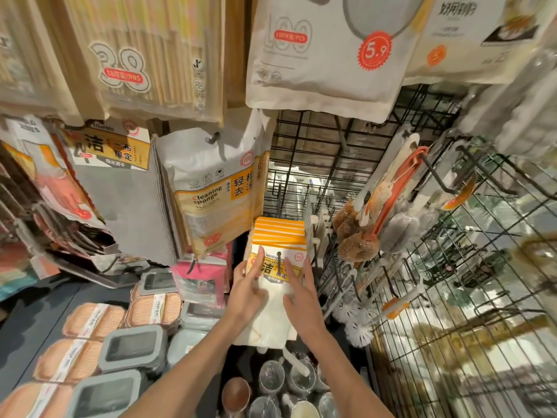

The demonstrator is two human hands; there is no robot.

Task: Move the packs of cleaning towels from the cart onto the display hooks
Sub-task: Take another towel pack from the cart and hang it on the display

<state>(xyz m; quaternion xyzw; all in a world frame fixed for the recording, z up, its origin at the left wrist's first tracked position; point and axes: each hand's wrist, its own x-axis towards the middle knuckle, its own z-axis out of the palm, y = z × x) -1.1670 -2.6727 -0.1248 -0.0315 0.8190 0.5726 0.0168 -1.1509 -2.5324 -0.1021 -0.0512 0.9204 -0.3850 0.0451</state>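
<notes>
Cups [272, 384] sit nearest me at 6 o'clock, soap boxes [93, 322] at 8. Past them my left hand [247, 294] and right hand [304, 300] both lie with straight fingers against the front towel pack [275, 277], neither grip curled round it. That pack hangs on a hook [279, 255] with more packs [280, 229] behind. Sponge bag [217, 203] hangs at 11, brushes [358, 236] at 1.

Your left hand [248, 292] and right hand [303, 300] cover the middle of the front towel pack [278, 268], so you cannot read all its words. The packs behind it [280, 229] show only orange tops. The bags up top [328, 52] are blurry and cut off.
</notes>
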